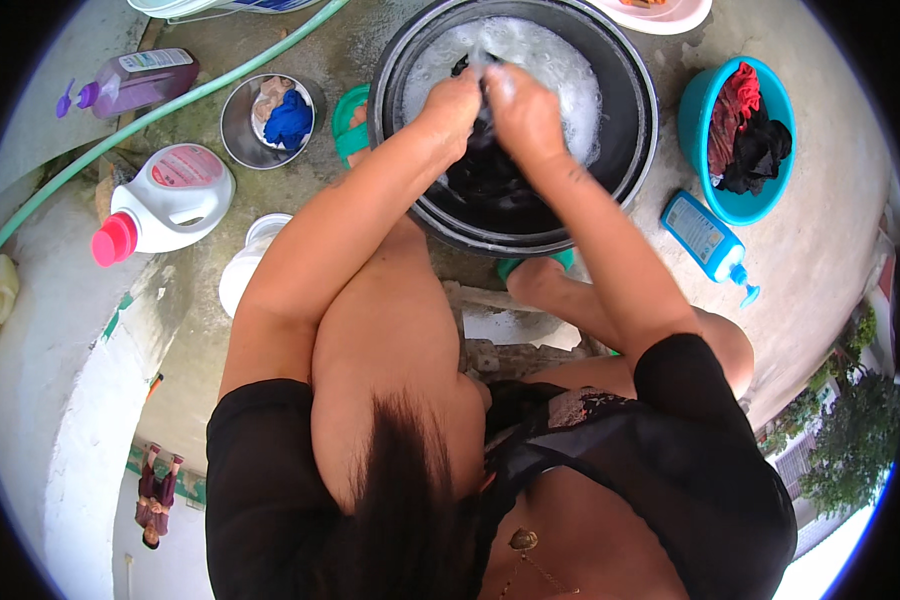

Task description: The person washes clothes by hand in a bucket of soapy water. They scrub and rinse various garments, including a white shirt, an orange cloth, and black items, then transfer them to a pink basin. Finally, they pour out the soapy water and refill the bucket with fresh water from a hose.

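Observation:
A large black basin (622, 112) with soapy water and white suds (562, 60) stands before me. My left hand (456, 109) and my right hand (523, 112) meet over its middle, both closed on a wet black cloth (487, 161). Part of the cloth hangs and lies in the dark water below my hands. White foam or water shows between the knuckles, where motion blurs the picture. My fingertips are partly hidden.
Left are a metal pot (236, 124) with blue and beige cloths, a white detergent jug (195, 217), a purple pump bottle (139, 82) and a green hose (157, 112). Right are a teal bucket (694, 142) of clothes and a blue pump bottle (705, 236). A person (155, 499) stands far off.

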The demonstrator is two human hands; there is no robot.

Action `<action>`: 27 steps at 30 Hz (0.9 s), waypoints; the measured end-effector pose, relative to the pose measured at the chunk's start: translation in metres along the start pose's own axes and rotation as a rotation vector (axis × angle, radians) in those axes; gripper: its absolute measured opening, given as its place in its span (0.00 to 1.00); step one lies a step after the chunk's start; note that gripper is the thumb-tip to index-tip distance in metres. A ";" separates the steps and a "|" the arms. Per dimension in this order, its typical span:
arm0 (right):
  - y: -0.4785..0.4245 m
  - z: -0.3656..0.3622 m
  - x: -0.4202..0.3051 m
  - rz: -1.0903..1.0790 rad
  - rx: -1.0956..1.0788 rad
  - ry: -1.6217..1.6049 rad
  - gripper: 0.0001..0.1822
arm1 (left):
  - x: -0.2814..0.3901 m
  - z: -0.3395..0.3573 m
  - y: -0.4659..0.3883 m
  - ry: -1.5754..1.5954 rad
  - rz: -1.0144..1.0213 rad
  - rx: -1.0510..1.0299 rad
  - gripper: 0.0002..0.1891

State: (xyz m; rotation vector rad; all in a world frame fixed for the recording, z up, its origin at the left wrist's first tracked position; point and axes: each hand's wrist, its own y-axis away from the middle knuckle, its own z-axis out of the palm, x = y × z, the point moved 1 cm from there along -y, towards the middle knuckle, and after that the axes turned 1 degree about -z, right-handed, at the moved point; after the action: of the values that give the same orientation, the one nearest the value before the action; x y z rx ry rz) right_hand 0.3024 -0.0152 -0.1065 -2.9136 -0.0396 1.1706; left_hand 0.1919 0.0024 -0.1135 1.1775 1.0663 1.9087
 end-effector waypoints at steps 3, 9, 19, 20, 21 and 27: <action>-0.029 0.001 0.049 0.265 -0.137 0.293 0.21 | 0.006 0.008 -0.011 -0.154 0.109 0.012 0.25; -0.011 0.017 0.077 0.077 -0.013 0.480 0.24 | 0.003 -0.015 -0.024 -0.346 0.160 0.156 0.47; -0.008 -0.007 -0.001 -0.089 -0.251 -0.289 0.05 | 0.001 -0.023 -0.051 0.025 0.025 -0.105 0.51; 0.006 -0.015 -0.024 -0.098 -0.272 -0.359 0.06 | 0.002 -0.027 -0.056 0.164 0.006 -0.185 0.46; 0.025 -0.024 -0.045 -0.115 -0.283 -0.432 0.07 | 0.006 -0.033 -0.061 0.114 -0.086 -0.222 0.39; 0.006 -0.002 -0.064 0.098 -0.084 0.005 0.11 | -0.023 -0.039 -0.046 0.404 -0.304 -0.442 0.20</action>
State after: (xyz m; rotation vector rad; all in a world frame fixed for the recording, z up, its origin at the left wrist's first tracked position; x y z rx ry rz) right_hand 0.2574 -0.0224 -0.0607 -3.0237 0.0561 1.2027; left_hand 0.1695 -0.0075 -0.1731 0.3710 0.8905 2.0347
